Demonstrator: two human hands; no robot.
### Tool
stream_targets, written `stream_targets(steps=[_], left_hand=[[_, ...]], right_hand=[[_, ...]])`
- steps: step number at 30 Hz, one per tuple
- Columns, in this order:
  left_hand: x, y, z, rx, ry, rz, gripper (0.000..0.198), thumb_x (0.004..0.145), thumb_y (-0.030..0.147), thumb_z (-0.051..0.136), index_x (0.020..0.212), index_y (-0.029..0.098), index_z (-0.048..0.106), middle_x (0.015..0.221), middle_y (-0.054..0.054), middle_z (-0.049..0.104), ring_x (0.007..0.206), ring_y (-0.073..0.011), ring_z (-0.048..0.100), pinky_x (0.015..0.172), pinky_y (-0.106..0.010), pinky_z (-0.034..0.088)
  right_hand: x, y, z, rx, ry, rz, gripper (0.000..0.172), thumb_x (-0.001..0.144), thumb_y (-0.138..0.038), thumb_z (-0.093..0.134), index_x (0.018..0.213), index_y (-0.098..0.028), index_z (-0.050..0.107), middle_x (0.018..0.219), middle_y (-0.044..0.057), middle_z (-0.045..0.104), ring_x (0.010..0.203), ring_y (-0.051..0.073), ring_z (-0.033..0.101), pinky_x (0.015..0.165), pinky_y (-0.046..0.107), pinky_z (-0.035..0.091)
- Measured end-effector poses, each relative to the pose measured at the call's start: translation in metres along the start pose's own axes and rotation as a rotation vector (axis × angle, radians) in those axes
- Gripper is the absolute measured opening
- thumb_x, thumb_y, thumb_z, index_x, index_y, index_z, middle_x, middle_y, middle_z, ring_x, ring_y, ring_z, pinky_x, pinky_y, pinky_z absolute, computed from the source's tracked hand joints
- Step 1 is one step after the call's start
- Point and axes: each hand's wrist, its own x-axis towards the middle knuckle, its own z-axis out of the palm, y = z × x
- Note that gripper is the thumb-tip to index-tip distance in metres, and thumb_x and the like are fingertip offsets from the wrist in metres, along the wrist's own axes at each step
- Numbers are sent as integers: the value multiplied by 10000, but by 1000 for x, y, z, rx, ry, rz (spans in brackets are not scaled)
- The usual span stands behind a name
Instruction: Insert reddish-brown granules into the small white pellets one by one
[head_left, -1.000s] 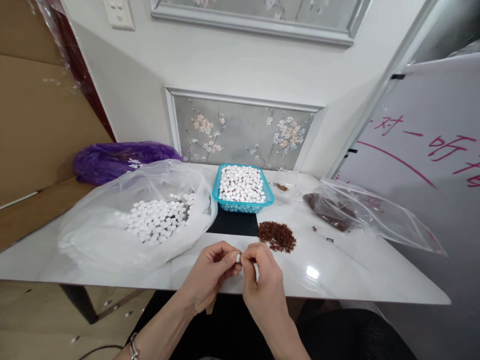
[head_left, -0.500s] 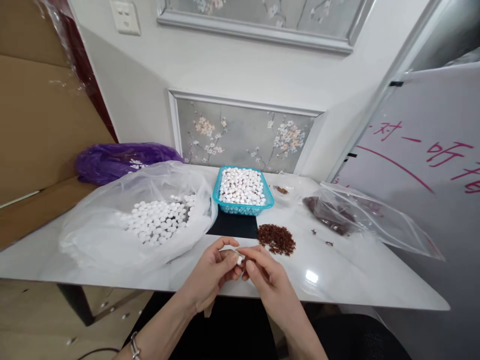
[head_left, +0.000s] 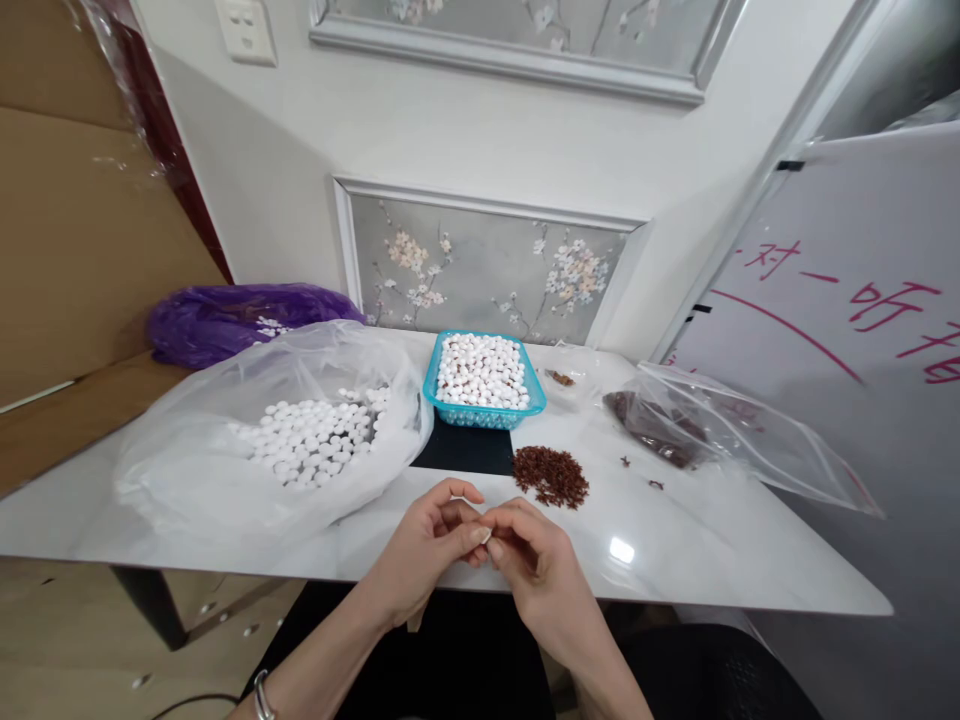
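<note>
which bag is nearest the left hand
The translucent bag of white pieces, left of the left hand; the purple bag is behind it, the brown-filled bag farther right.

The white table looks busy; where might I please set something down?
The table is bare at front right, bordered by the right hand, brown pile, loose bits and zip bag; its left is crowded by the large translucent bag.

You're in a home or small office — can't tell which — with floral wall panels (head_left: 480, 262), marble-look table (head_left: 720, 545) and pink-lettered whiteboard (head_left: 840, 215).
</note>
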Motion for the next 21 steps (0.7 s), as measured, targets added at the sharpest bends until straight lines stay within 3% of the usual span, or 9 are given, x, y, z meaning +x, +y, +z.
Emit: stream_targets(steps=[8,13,17,19,21], left_hand=[[-1,-3,1,14,6,35,227,716,241,696,883,181,554,657,29,594,579,-88,507,602,-228,414],[3,5,4,17,86,71,200,727,286,681,872,179,592,668,26,584,608,-96,543,641,-240,446],[36,31,14,176,204,263,186,738,313,652,835,156,623,801,-41,645,740,-155,611,762,-319,485],[64,47,19,300,238,375,196,764,310,610,864,144,632,848,-82,671,810,-197,626,795,-353,483],[93,62,20,371,277,425,261,773,275,590,980,122,630,1023,-140,662,942,-236,611,858,-364,456]], right_hand=[[0,5,4,40,41,-22,191,856,-140,490,920,-191,663,809,31,573,685,145,597,636,264,503],[-3,22,0,54,169,-3,301,855,-255,536,1145,-191,585,830,38,590,703,151,583,641,260,513],[-4,35,-1,51,286,47,323,856,-334,530,1125,-167,594,740,17,559,582,129,529,552,239,489],[-5,38,-1,13,272,48,313,839,-365,547,1065,-162,625,723,24,573,566,135,531,538,240,489],[-5,40,0,-20,236,27,315,819,-384,568,1033,-165,640,740,40,600,576,147,552,537,241,496]])
